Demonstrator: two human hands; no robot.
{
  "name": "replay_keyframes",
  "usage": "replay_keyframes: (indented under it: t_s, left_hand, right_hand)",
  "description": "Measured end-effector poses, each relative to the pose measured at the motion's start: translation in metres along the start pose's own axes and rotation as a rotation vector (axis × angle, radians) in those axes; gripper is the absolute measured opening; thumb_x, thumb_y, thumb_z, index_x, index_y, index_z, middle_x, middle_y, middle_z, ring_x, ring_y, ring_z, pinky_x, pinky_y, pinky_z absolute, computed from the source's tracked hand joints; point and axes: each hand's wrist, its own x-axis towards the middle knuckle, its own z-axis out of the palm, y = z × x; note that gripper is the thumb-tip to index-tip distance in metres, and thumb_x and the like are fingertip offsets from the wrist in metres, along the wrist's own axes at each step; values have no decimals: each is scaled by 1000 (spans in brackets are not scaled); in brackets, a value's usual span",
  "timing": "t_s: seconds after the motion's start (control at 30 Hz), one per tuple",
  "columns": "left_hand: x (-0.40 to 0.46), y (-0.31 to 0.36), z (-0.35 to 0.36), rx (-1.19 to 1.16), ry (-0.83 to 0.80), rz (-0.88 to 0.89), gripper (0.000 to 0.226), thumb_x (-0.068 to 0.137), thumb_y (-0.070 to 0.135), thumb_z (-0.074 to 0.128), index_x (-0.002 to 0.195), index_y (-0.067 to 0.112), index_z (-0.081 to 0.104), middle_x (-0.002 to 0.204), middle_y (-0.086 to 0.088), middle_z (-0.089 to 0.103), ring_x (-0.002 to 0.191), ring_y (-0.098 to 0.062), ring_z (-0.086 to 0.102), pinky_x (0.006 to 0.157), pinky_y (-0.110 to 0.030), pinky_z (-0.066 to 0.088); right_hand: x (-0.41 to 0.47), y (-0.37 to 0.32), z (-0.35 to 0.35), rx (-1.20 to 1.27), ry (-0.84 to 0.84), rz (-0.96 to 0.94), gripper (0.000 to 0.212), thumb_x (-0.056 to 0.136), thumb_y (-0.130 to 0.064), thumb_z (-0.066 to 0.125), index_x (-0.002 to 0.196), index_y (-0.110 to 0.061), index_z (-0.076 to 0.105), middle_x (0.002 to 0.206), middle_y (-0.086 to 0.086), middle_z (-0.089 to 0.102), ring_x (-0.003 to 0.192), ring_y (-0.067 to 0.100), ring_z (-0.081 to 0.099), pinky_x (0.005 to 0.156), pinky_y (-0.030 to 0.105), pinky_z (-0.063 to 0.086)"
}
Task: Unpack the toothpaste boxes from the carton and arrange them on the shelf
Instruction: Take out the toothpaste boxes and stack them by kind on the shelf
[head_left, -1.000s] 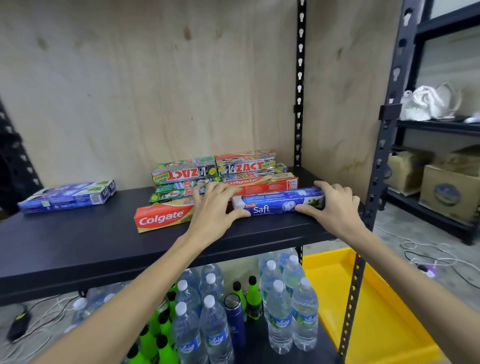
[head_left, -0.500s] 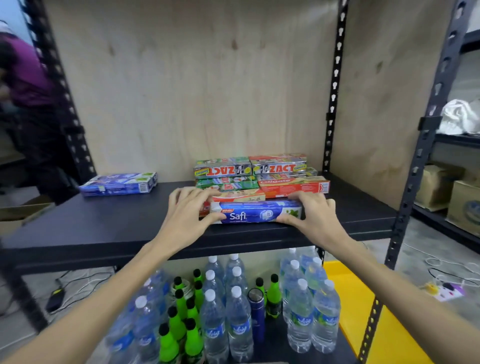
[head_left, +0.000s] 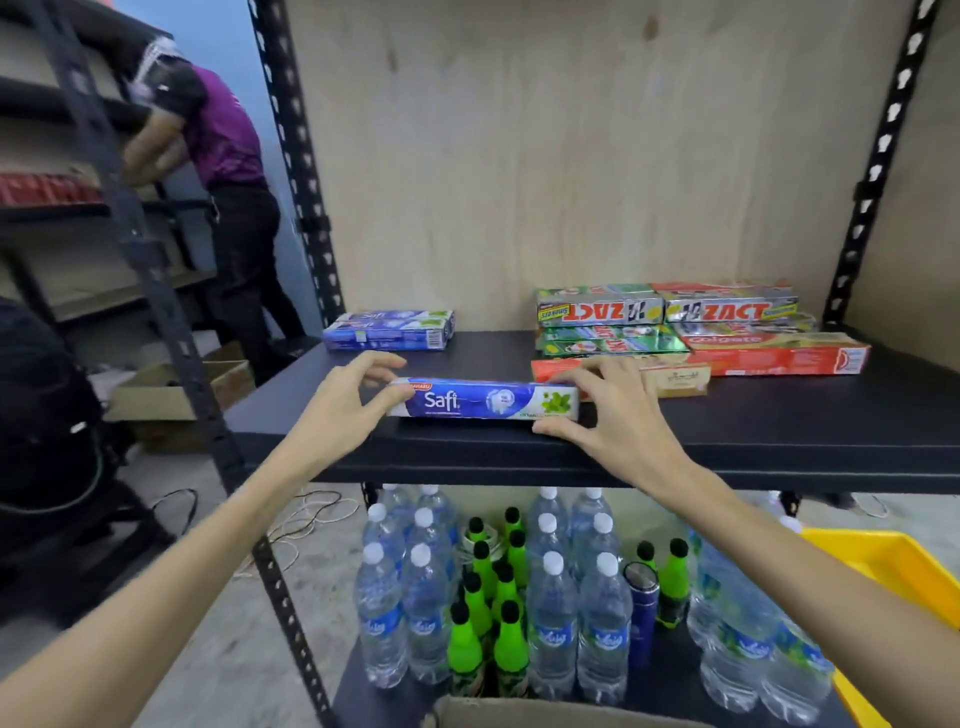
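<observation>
Near the front edge of the black shelf, a blue Safi toothpaste box lies lengthwise, held at both ends. At its left end the left hand has its grip closed on the box, thumb at the front face and fingers curled over the top. At its right end the right hand pinches the box the same way, thumb low at the front corner and fingers draped over the top; whether the box rests on the shelf or is lifted just clear of it cannot be told.

Behind the right hand sits a stack of toothpaste boxes: 2 silver Zact boxes on top, green ones beneath, and a long red Colgate box at the right. Well apart to the left, toward the back of the shelf, lie 2 more Safi boxes side by side. A plywood panel backs the shelf.

Below it stand clear water bottles and green bottles with black caps, with a dark blue flask among them. A yellow tray shows at the lower right, and the rim of a cardboard carton at the bottom edge. At the left another person in a purple shirt leans toward a neighbouring rack.
</observation>
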Motion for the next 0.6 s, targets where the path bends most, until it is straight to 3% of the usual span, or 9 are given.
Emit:
replay_keyframes:
  t_s: [0.13,0.23,0.33,0.47,0.53,0.6]
  left_hand:
    - [6,-30,-26,-52,16,-102,10,98,42,60,104,34,64,103,12,71,101,-5,64,97,-39,51]
    - [14,-42,-40,-68,36,-241,25,101,46,51,106,25,62,105,5,70,98,-9,64,93,-36,50]
    - [25,-52,-48,-7,31,-339,36,101,56,46,106,24,61,108,4,69,105,-16,63,94,-38,49]
    - [24,-54,-48,-137,69,-237,26,99,48,56,113,27,63,106,6,69,98,-11,65,83,-30,51]
    - [18,-59,-47,-205,-5,-116,26,94,38,67,119,29,62,114,7,68,104,-9,67,88,-27,53]
    - [13,-67,-46,-206,-101,-44,41,87,31,78,123,33,59,121,10,68,111,-9,66,95,-28,53]
  right_hand:
    - [21,-30,17,12,2,-115,59,83,-68,59,129,-31,60,119,-11,57,117,14,41,91,30,25]
    - [39,-49,26,33,22,-173,55,89,-58,61,134,-28,58,118,-10,62,115,14,41,93,35,29]
    - [57,-59,36,58,6,-177,58,90,-53,63,138,-21,59,114,1,62,113,15,37,92,32,24]
    - [74,-51,51,-19,-69,-125,64,91,-62,48,140,-22,59,116,9,64,118,21,41,96,35,20]
    - [78,-45,57,-60,-53,-127,69,89,-66,40,139,-23,60,120,4,65,119,23,42,92,36,21]
    - [79,-41,60,-108,4,-180,65,90,-66,45,140,-26,58,126,-2,61,118,23,42,87,33,20]
